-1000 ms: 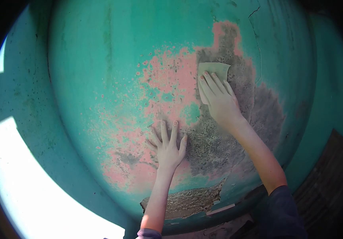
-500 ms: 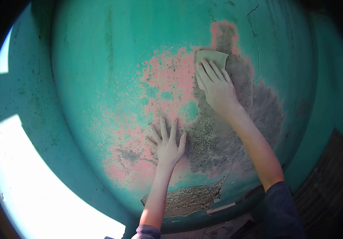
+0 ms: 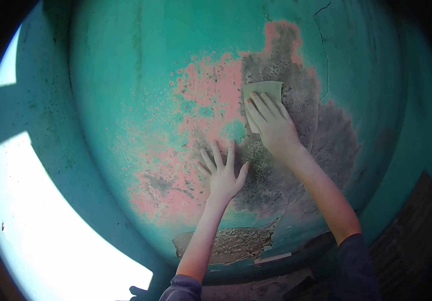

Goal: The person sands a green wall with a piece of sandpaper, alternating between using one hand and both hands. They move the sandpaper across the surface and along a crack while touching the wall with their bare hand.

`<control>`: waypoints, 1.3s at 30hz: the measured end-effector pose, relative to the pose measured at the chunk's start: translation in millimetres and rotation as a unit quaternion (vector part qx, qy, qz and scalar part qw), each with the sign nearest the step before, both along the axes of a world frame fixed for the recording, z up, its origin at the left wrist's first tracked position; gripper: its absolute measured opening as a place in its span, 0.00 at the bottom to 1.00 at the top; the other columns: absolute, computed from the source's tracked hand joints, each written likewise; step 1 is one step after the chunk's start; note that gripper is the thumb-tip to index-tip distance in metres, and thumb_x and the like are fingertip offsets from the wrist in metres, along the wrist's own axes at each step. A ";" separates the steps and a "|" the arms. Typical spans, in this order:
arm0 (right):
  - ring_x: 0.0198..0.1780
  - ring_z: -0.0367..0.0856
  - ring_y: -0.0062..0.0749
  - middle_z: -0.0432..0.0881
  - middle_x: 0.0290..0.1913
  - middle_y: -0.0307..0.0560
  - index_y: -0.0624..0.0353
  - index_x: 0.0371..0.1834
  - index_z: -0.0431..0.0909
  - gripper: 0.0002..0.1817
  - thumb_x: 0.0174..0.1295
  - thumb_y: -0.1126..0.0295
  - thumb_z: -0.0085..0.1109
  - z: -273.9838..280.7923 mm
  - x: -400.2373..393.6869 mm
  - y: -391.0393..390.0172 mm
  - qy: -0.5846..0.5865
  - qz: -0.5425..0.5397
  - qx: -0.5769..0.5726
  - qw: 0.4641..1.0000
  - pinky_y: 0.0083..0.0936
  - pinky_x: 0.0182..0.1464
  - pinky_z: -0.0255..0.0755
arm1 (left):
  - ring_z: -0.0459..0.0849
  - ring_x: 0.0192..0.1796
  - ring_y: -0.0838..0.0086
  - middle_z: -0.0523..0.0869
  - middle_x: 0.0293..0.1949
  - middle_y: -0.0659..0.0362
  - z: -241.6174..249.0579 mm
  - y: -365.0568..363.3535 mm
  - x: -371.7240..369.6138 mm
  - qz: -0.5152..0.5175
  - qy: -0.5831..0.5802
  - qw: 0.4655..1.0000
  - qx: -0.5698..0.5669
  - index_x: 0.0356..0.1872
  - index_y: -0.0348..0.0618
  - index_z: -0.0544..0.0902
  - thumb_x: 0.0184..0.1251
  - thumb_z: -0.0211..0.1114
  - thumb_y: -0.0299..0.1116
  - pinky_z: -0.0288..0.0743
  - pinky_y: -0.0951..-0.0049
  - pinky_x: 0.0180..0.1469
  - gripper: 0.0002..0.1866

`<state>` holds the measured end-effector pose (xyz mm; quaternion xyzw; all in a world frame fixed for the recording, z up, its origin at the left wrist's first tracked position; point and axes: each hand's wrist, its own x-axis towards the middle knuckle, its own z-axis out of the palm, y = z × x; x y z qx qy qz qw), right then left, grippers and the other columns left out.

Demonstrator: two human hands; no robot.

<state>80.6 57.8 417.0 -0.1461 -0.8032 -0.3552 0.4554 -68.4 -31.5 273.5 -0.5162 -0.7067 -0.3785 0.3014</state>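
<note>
No readable text or labels anywhere in view.

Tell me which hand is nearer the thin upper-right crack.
Right: the right hand, on the pale sheet, is below and left of the crack; the left hand, on the wall, is farther left and lower.

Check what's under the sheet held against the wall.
The wall's grey, pitted patch shows around the sheet's top and right edges; the part directly beneath is covered by the sheet and right hand.
</note>
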 end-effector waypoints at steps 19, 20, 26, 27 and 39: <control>0.79 0.64 0.38 0.65 0.80 0.40 0.51 0.79 0.67 0.35 0.64 0.70 0.56 -3.9 3.8 2.4 -0.060 0.018 0.041 0.997 0.45 0.79 0.57 | 0.29 0.82 0.29 0.43 0.84 0.41 -62.0 2.5 38.7 0.001 -0.073 0.997 -0.038 0.84 0.59 0.55 0.77 0.53 0.61 0.26 0.20 0.73 0.40; 0.79 0.64 0.38 0.65 0.80 0.40 0.51 0.79 0.67 0.35 0.64 0.70 0.56 -19.2 14.4 7.1 -0.061 0.020 0.039 0.997 0.45 0.79 0.57 | 0.30 0.82 0.29 0.43 0.84 0.42 -63.8 0.2 37.7 -0.003 -0.069 0.996 -0.048 0.84 0.59 0.55 0.78 0.53 0.60 0.27 0.21 0.74 0.40; 0.79 0.64 0.38 0.65 0.81 0.39 0.49 0.80 0.65 0.36 0.65 0.72 0.54 -34.6 24.6 10.4 -0.073 -0.002 -0.005 0.997 0.46 0.79 0.57 | 0.34 0.83 0.32 0.44 0.85 0.45 -90.9 -5.5 39.2 -0.005 -0.065 0.996 -0.052 0.84 0.60 0.56 0.78 0.55 0.56 0.30 0.23 0.75 0.38; 0.79 0.64 0.39 0.65 0.81 0.39 0.49 0.80 0.65 0.36 0.65 0.72 0.54 -18.1 15.6 4.8 -0.047 -0.007 0.003 0.999 0.46 0.79 0.57 | 0.35 0.83 0.33 0.45 0.85 0.45 -93.2 -4.5 40.4 -0.003 -0.065 0.997 -0.039 0.84 0.60 0.56 0.78 0.55 0.55 0.31 0.24 0.75 0.38; 0.79 0.64 0.44 0.67 0.79 0.45 0.53 0.79 0.66 0.34 0.66 0.70 0.54 -181.4 -18.6 -15.4 -0.012 0.005 -0.142 0.990 0.55 0.79 0.55 | 0.40 0.83 0.35 0.47 0.85 0.46 -88.0 -35.1 -17.5 0.022 -0.060 0.998 -0.020 0.82 0.58 0.60 0.81 0.51 0.52 0.32 0.27 0.77 0.33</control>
